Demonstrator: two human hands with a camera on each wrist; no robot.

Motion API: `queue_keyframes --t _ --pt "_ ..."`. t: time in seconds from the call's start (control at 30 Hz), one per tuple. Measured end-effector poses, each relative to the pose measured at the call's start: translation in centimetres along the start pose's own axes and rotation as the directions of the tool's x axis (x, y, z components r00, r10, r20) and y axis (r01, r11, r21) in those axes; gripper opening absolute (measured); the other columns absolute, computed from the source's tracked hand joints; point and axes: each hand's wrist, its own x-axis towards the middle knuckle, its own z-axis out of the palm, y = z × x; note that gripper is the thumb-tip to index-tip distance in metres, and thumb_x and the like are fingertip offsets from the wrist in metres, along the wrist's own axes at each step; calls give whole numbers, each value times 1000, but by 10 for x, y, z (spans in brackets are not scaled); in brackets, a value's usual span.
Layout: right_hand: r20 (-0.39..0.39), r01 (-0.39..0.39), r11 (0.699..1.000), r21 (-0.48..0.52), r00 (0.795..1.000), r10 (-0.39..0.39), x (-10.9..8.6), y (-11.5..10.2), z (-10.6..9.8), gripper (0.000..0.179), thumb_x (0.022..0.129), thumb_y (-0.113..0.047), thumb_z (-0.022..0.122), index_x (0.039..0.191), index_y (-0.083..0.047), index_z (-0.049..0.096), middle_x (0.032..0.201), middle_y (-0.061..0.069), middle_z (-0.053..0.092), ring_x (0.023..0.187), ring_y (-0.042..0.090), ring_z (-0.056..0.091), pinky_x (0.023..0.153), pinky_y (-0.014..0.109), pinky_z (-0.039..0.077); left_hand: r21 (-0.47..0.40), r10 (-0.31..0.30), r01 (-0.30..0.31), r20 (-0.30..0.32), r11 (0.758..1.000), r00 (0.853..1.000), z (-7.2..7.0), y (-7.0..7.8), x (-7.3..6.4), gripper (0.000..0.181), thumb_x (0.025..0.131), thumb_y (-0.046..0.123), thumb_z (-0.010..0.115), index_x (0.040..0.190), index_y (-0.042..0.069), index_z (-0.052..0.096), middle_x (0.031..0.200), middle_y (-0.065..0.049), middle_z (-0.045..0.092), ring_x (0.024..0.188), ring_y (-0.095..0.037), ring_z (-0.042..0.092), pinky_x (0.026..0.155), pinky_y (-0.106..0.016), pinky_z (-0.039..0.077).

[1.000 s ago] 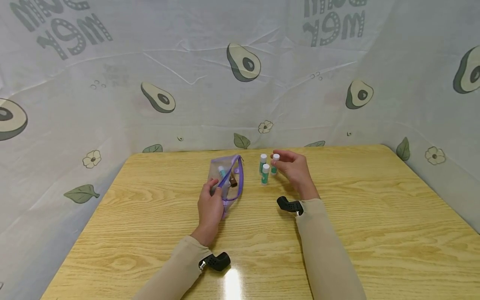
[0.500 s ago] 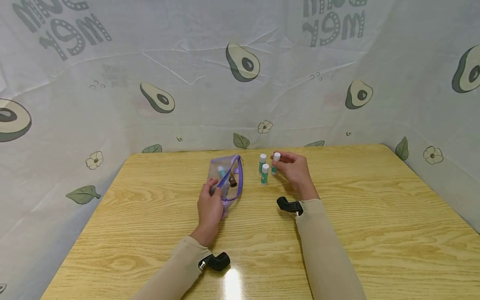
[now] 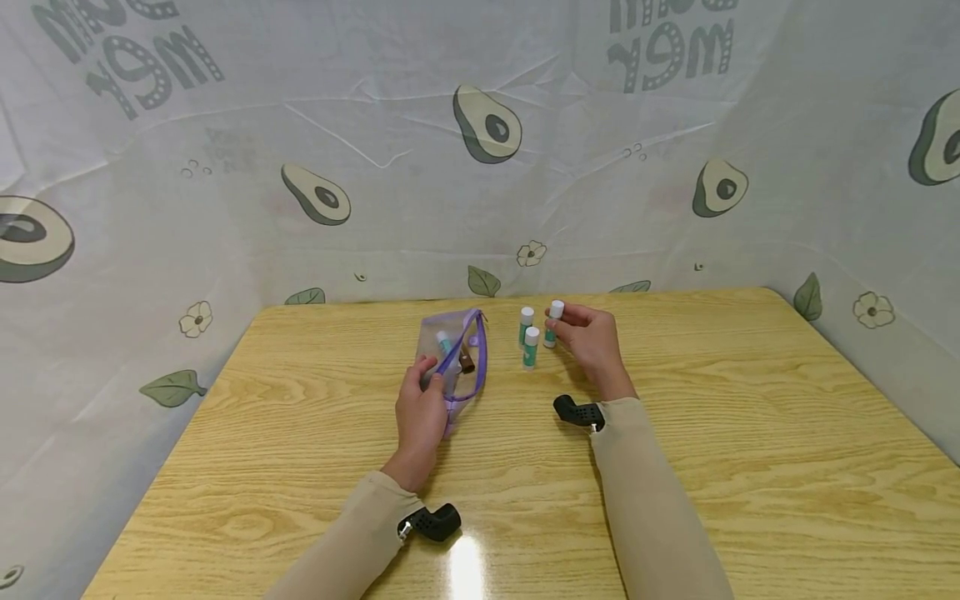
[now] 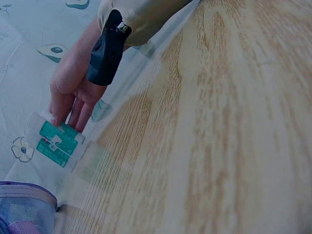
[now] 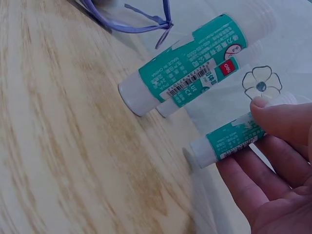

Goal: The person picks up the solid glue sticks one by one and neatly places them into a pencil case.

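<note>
My left hand (image 3: 422, 417) grips the near side of a see-through zip pouch (image 3: 482, 358) with purple edging, its mouth facing right. Through its side I see a white-capped glue stick (image 3: 444, 342) and a dark brown object (image 3: 466, 360) whose kind is unclear. Further right, my right hand (image 3: 594, 343) pinches a green-and-white glue stick (image 5: 234, 139) between thumb and fingers, slightly tilted. Two more glue sticks stand upright just left of it: a nearer one (image 3: 531, 350) and one behind (image 3: 527, 327). In the left wrist view, the pouch rim (image 4: 29, 187) shows at lower left.
The wooden table (image 3: 300, 450) reaches back to a hanging cloth (image 3: 405, 208) printed with avocados. Black wrist cameras sit on the left sleeve (image 3: 360, 517) and the right sleeve (image 3: 645, 483).
The glue stick in my right hand has risen slightly and shifted a little to the right. My left hand, the pouch and the two standing glue sticks stay put.
</note>
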Motion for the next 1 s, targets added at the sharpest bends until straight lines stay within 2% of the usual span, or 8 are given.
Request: queue_keyframes --t 0.23,0.43,0.57,0.8,1.0 --pt "-34 45 999 5 998 -45 1 -5 0 42 94 -15 68 134 -3 61 129 15 67 114 22 67 93 27 54 -12 -18 18 2 1000 1000 0 0 -1 41 103 26 42 143 20 48 162 11 29 110 -26 55 46 -28 47" --pt "-60 89 996 12 994 -88 0 -13 -1 42 94 -17 68 134 -7 62 130 16 66 112 18 67 94 25 54 1 -4 4 -3 1000 1000 1 0 -2 41 103 25 42 143 19 49 161 10 30 114 -24 55 46 -27 45" --pt "-71 99 995 -4 993 -99 0 -18 -1 42 94 -20 68 134 -10 63 129 12 67 111 15 67 89 19 53 4 -4 4 -5 1000 1000 2 0 -2 41 103 25 42 143 20 49 161 9 31 109 -25 58 45 -26 44" --pt "-94 119 993 -19 988 -120 0 -27 0 41 94 -20 68 134 -14 63 128 9 68 114 16 65 87 17 50 -6 -2 2 -10 1000 1000 2 0 -1 41 103 24 42 143 19 49 161 8 31 121 -23 52 46 -26 44" --pt "-111 150 989 -8 982 -150 -1 -35 1 39 93 -20 68 132 -15 64 127 9 68 113 17 66 86 18 52 -9 -8 8 -7 1000 1000 2 0 -2 40 104 24 42 143 20 49 161 10 31 110 -26 55 46 -26 46"
